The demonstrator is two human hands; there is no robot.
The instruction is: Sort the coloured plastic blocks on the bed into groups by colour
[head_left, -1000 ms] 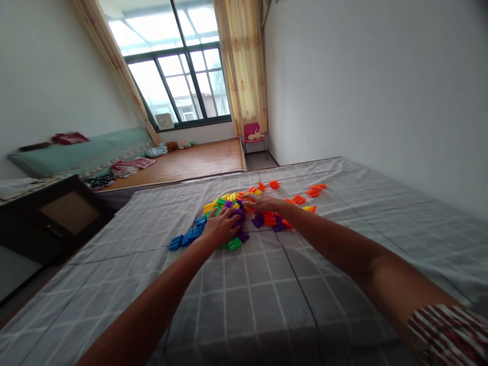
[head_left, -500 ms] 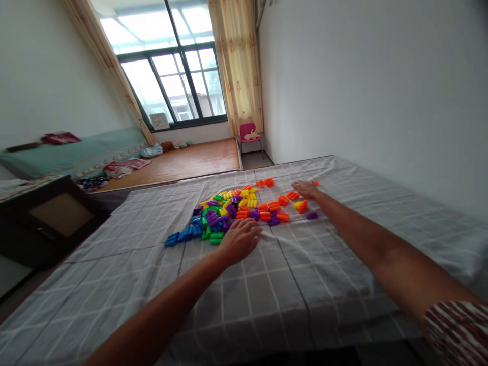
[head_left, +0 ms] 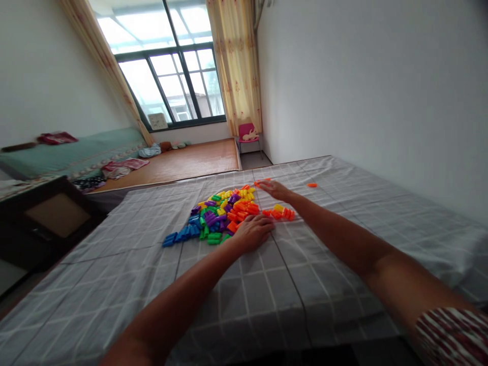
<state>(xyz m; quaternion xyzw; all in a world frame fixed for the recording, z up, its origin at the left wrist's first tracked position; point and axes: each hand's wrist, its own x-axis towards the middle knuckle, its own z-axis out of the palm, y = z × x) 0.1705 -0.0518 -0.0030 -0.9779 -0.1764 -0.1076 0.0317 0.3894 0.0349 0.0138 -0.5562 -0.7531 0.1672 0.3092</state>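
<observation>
Small ribbed plastic pieces (head_left: 213, 217) in blue, green, purple, yellow and orange lie in a loose heap on a grey checked cloth (head_left: 259, 295). My left hand (head_left: 254, 231) rests flat at the near edge of the heap, fingers stretched beside the orange pieces (head_left: 242, 209). Beyond it, my right hand (head_left: 275, 190) reaches over the far side, its extended fingers at a few orange pieces they partly cover. Between the hands lies a short row of orange pieces with a yellow piece (head_left: 279, 208). A lone orange piece (head_left: 312, 185) sits farther right.
A white wall (head_left: 362, 91) runs along the right. Behind the cloth-covered surface stand a low mat-topped bed (head_left: 198, 156) and a pink chair (head_left: 247, 131) holding a plush toy. A dark cabinet (head_left: 49, 223) stands at the left, below the window.
My right hand has swept left, and the orange and yellow pieces have come closer to the heap. My left hand has shifted slightly right. The purple piece at the right is no longer visible there.
</observation>
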